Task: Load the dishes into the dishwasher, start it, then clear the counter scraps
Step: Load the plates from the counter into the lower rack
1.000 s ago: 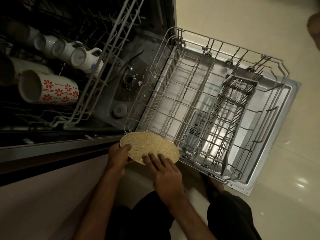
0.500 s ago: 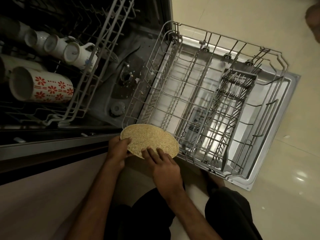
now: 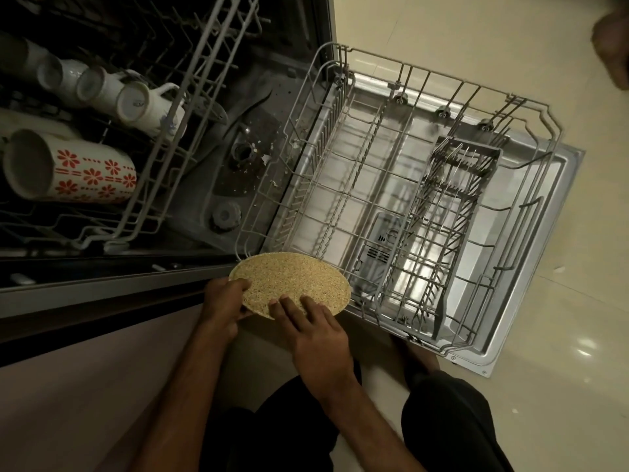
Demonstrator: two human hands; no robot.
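Holding a round speckled plate [image 3: 292,284] low over the near left corner of the lower rack [image 3: 306,178], roughly level, speckled face up. Pinching its left rim with the left grip [image 3: 223,301], thumb on top, fingers curled underneath. Resting the right grip [image 3: 316,335] on the plate's near edge, fingers straight and slightly spread, flat on the speckled face; thumb out of sight, so no telling whether tucked beneath. Just ahead of both grips, at the plate's far edge: the wire rim of the rack, pulled out over the lowered dishwasher door [image 3: 531,301]; touching or just apart, impossible to tell. Ahead and right of the right grip, inside the rack: a grey cutlery basket [image 3: 456,206], upright. Ahead of the left grip, well apart from it: the dark tub floor with a round filter [image 3: 243,153] and pale crumbs scattered about. Further left, in the upper rack [image 3: 190,97]: a flowered mug [image 3: 75,168] on its side, mouth toward the left, red blossoms on white, and beyond it a row of white cups [image 3: 136,103] tipped the same way. Right of the door: glossy cream floor [image 3: 476,46]. Behind the grips, toward the body: bare forearms and dark trousers [image 3: 452,420].
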